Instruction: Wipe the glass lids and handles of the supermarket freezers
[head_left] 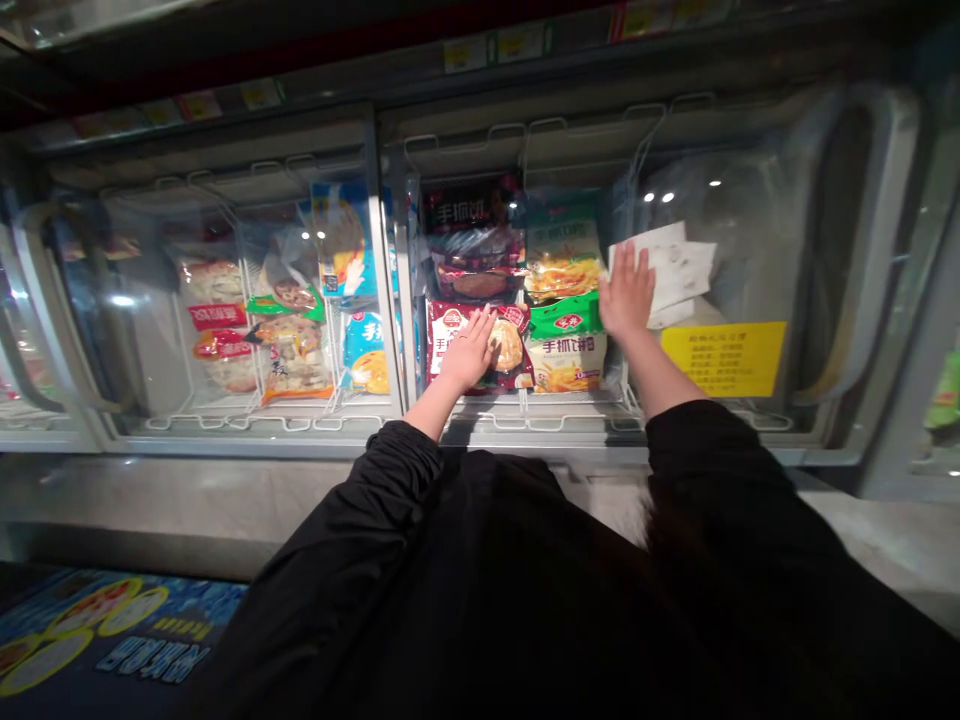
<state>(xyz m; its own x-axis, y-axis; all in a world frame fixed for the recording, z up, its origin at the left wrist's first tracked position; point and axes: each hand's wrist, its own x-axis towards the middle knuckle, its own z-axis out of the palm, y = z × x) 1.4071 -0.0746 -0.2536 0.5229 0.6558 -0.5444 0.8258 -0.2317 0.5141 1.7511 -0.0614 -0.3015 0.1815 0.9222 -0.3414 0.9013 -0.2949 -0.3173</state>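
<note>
Now, both hands are reaching into an open shop freezer.

The left hand lies open, fingers flat and together, on a red packet at the near end of a wire-walled row, gripping nothing. Just right of it sits a green and white packet. The right hand is open too, fingers spread, pressed flat at the left edge of the glass lid, overlapping a white paper stuck there. A yellow label sits below the paper. Black sleeves cover both arms.
</note>
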